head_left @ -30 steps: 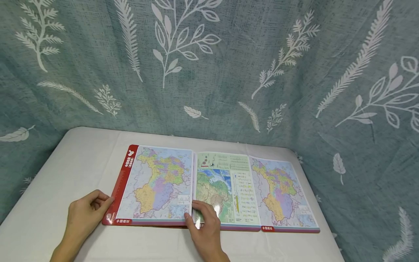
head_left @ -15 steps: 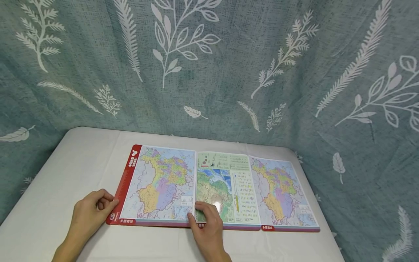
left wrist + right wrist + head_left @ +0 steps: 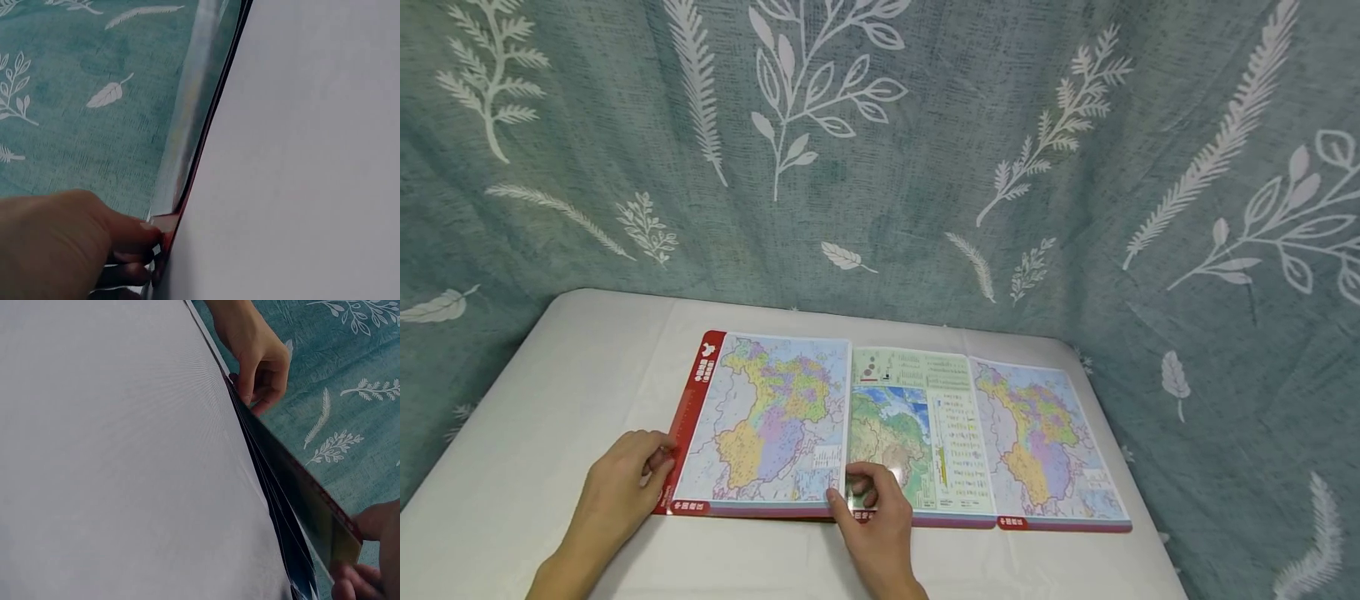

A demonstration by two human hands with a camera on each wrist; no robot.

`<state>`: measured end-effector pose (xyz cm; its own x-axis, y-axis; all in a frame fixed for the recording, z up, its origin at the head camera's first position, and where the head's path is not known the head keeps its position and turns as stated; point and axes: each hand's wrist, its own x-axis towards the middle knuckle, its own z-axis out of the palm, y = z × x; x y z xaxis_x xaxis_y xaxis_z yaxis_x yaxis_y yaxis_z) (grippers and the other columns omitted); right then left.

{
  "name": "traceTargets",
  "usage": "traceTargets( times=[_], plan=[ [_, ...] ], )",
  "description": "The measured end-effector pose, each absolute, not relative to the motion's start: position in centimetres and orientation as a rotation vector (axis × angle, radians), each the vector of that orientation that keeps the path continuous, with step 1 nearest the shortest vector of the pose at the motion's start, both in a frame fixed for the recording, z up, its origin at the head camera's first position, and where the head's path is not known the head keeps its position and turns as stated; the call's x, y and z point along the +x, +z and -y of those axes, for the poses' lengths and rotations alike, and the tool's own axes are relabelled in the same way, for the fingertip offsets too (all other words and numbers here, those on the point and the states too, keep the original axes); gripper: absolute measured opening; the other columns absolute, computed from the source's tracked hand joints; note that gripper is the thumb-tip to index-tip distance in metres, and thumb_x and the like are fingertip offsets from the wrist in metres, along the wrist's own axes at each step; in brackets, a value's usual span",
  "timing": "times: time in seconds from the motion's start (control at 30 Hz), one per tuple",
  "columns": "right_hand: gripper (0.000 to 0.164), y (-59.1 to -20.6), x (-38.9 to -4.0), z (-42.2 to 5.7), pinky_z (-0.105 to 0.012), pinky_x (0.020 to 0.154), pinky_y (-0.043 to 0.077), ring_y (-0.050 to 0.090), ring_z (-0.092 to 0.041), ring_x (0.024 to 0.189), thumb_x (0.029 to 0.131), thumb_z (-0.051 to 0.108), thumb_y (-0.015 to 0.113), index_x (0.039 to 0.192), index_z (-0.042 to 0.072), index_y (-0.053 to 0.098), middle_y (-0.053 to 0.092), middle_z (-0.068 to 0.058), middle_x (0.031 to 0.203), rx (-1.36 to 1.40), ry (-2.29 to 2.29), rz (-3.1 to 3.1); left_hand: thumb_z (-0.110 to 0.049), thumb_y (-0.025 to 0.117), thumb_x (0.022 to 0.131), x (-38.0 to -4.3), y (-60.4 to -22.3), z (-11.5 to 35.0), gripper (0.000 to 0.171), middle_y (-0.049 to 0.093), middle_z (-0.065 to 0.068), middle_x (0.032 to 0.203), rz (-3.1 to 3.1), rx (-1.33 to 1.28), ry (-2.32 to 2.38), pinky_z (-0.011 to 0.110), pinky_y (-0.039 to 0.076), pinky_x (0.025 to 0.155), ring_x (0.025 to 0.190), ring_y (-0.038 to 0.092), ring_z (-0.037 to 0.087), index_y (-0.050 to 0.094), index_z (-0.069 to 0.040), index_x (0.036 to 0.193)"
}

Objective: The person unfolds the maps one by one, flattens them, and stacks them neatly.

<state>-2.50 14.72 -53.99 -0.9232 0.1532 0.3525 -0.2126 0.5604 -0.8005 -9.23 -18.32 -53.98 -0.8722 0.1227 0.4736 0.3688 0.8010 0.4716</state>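
Three flat printed maps lie side by side on the white-covered table. The left map (image 3: 775,417) is colourful with a red strip along its left side. My left hand (image 3: 625,475) pinches that strip near its lower corner, fingers curled at the edge. At the opposite lower corner, my right hand (image 3: 880,517) pinches the left map's edge; in the right wrist view the thumb and fingers are on either side of the raised sheet (image 3: 312,500). The middle map (image 3: 891,408), green and blue, lies partly under my right hand and meets the left map's right edge.
The right map (image 3: 1045,442), another colourful one, adjoins the middle map near the table's right side. White cloth covers the table (image 3: 587,367). A teal curtain (image 3: 880,242) with white leaf prints hangs right behind the far edge.
The left map has shifted slightly right, up against the middle map's left edge. My left hand has moved right and a little farther up the red strip; my right hand has shifted slightly right.
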Motion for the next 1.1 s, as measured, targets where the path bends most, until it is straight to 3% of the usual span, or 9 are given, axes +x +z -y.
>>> traceTargets(
  times=[0.13,0.27,0.43,0.53,0.8,1.1],
  plan=[
    [0.04,-53.9,-2.3,-14.7,-0.022,0.056,0.048,0.054,-0.003,0.06,0.09,0.015,0.085,0.125,0.016,0.065,0.067,0.016,0.077,0.067,1.414,2.422,0.016,0.085,0.068,-9.2,-54.2,17.9,0.036,0.06,-0.006,0.083,2.511,-0.454,-0.832,0.009,0.037,0.067,0.077,0.049,0.006,0.073,-0.009,0.091],
    [0.045,-54.0,-2.1,-14.7,-0.021,0.054,0.049,0.057,0.0,0.057,0.093,0.014,0.082,0.134,0.017,0.062,0.069,0.017,0.071,0.081,1.475,2.451,0.017,0.084,0.069,-9.3,-54.3,17.8,0.036,0.062,-0.004,0.085,2.5,-0.46,-0.845,0.01,0.038,0.068,0.078,0.05,0.007,0.072,-0.01,0.091],
    [0.056,-53.6,-1.6,-14.6,-0.027,0.055,0.057,0.068,-0.011,0.057,0.096,0.012,0.078,0.146,0.014,0.055,0.075,0.002,0.074,0.032,1.783,2.403,0.016,0.083,0.071,-9.5,-54.3,17.5,0.036,0.063,-0.003,0.087,2.496,-0.487,-0.787,0.022,0.046,0.069,0.081,0.051,0.01,0.07,-0.011,0.09],
    [0.059,-53.5,-1.4,-14.5,-0.035,0.061,0.061,0.073,-0.02,0.063,0.096,0.008,0.076,0.15,0.014,0.052,0.076,-0.006,0.078,-0.022,1.956,2.329,0.017,0.083,0.069,-9.5,-54.4,17.6,0.038,0.062,-0.003,0.086,2.475,-0.497,-0.782,0.021,0.044,0.07,0.081,0.051,0.011,0.069,-0.011,0.089],
    [0.058,-53.2,-1.4,-14.8,-0.035,0.069,0.062,0.075,-0.026,0.068,0.096,0.018,0.079,0.148,0.008,0.055,0.077,-0.01,0.082,-0.161,2.087,2.302,0.018,0.083,0.068,-9.5,-54.6,17.9,0.04,0.06,-0.003,0.086,2.457,-0.518,-0.797,0.017,0.039,0.071,0.081,0.05,0.011,0.067,-0.011,0.089],
    [0.038,-53.8,-1.6,-15.4,-0.032,0.073,0.062,0.076,-0.021,0.069,0.097,0.023,0.078,0.126,0.003,0.065,0.079,-0.006,0.082,-0.211,2.017,2.394,0.016,0.08,0.072,-9.4,-54.6,18.0,0.036,0.059,-0.004,0.087,2.473,-0.532,-0.786,0.024,0.042,0.071,0.082,0.048,0.01,0.066,-0.012,0.091]
  ],
)
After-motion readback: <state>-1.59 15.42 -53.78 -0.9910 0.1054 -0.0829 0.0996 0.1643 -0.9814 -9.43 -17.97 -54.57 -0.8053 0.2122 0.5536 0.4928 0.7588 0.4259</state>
